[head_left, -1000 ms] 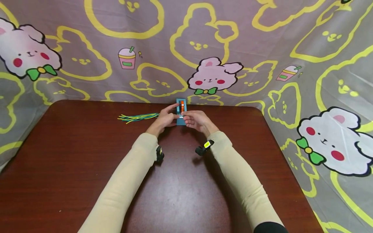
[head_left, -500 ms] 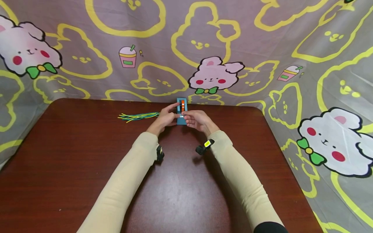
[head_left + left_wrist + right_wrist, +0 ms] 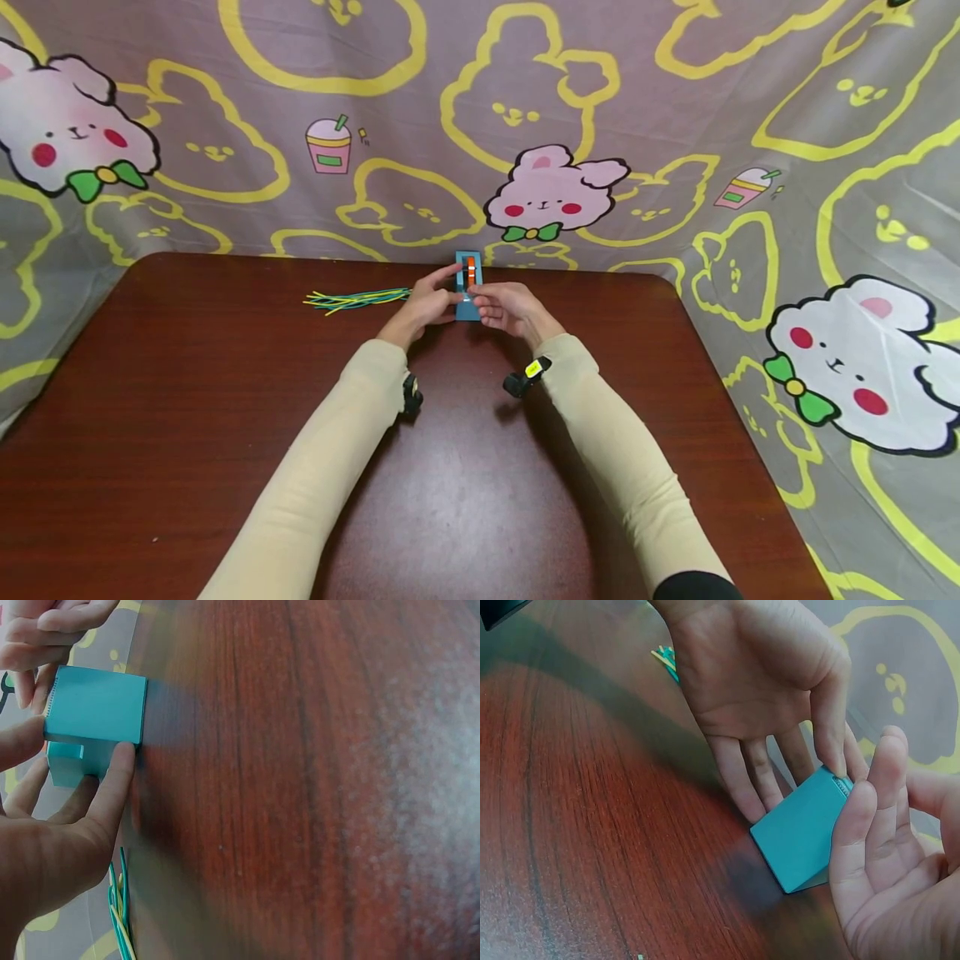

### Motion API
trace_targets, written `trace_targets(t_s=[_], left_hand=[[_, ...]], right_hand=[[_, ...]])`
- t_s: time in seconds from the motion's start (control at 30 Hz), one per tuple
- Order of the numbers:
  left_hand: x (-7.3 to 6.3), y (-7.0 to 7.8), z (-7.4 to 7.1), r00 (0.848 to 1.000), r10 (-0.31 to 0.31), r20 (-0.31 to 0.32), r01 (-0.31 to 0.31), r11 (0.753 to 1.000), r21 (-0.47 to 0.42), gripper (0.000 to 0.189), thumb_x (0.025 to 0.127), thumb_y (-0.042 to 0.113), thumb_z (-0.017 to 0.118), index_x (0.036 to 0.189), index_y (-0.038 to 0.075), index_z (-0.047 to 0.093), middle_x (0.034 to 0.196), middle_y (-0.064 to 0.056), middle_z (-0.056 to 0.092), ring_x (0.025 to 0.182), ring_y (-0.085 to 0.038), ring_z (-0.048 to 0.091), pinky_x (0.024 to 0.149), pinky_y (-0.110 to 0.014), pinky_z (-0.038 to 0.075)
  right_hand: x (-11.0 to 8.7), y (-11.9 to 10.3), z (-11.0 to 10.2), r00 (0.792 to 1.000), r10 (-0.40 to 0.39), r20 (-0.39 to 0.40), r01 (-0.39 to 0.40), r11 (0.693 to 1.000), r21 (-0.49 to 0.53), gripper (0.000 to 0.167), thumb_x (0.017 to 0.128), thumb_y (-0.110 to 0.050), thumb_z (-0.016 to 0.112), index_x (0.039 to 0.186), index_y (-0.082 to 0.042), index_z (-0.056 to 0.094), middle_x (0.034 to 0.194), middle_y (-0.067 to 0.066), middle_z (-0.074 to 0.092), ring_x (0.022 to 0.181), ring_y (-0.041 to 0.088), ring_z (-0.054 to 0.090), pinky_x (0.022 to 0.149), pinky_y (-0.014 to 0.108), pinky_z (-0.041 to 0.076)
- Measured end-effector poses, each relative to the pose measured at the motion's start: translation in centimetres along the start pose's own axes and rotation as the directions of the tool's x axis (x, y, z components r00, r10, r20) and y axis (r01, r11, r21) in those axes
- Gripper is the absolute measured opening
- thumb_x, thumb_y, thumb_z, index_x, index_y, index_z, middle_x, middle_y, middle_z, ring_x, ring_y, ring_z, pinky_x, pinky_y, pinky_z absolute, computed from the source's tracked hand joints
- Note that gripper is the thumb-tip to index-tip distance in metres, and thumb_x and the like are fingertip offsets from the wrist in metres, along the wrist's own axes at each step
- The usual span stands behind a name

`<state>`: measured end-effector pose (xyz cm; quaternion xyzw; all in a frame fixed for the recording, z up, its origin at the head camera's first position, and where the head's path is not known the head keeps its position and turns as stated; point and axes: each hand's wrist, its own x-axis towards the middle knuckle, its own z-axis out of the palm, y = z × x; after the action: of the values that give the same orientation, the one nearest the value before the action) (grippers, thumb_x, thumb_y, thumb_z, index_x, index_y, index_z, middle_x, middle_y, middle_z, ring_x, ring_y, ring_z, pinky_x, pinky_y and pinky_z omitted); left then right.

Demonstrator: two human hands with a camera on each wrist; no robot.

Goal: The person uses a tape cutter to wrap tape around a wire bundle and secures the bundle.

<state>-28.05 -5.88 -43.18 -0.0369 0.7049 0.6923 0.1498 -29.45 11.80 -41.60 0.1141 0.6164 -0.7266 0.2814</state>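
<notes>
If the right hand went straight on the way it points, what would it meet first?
Most likely the teal tape dispenser; whether the right hand touches it is unclear. The left hand lies beyond.

Left hand's grip (image 3: 71,836) held teal block (image 3: 97,705) at edge of wood-grain counter (image 3: 300,787). Right hand's grip (image 3: 56,634) showed just beside block, upper left. Green and yellow strands (image 3: 125,900) lay below, near patterned cloth (image 3: 75,924).
</notes>
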Motion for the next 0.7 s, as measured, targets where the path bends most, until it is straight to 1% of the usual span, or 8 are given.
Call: trace_targets(t_s=[0.13,0.4,0.7], left_hand=[[0.02,-0.01,-0.01,1.0,0.003,0.0,-0.003,1.0,-0.002,0.063,0.095,0.002,0.059,0.151,0.028,0.048,0.155,-0.005,0.04,0.121,-0.029,0.057,0.098,-0.05,0.05],[-0.06,-0.03,0.03,1.0,0.004,-0.002,-0.004,1.0,0.004,0.063,0.095,0.002,0.059,0.151,0.028,0.048,0.155,-0.005,0.04,0.12,-0.03,0.058,0.098,-0.05,0.05],[-0.04,-0.1,0.03,1.0,-0.002,-0.006,0.002,1.0,0.006,0.064,0.095,0.002,0.059,0.151,0.03,0.047,0.155,-0.004,0.04,0.118,-0.032,0.06,0.097,-0.049,0.051]], right_hand=[[-0.01,0.05,0.0,1.0,0.014,-0.004,-0.014,1.0,-0.005,0.017,0.098,-0.018,0.068,0.107,-0.003,0.072,0.067,0.001,0.067,0.052,0.01,0.06,0.055,0.024,0.053],[-0.16,0.04,0.16,1.0,0.017,-0.02,-0.017,1.0,-0.019,0.017,0.097,-0.02,0.07,0.103,-0.004,0.073,0.067,0.001,0.066,0.053,0.011,0.059,0.055,0.024,0.053],[-0.3,0.12,0.12,0.999,0.008,-0.031,-0.011,0.996,-0.084,0.018,0.096,-0.021,0.071,0.099,-0.004,0.073,0.065,0.001,0.065,0.052,0.011,0.059,0.055,0.025,0.054]])
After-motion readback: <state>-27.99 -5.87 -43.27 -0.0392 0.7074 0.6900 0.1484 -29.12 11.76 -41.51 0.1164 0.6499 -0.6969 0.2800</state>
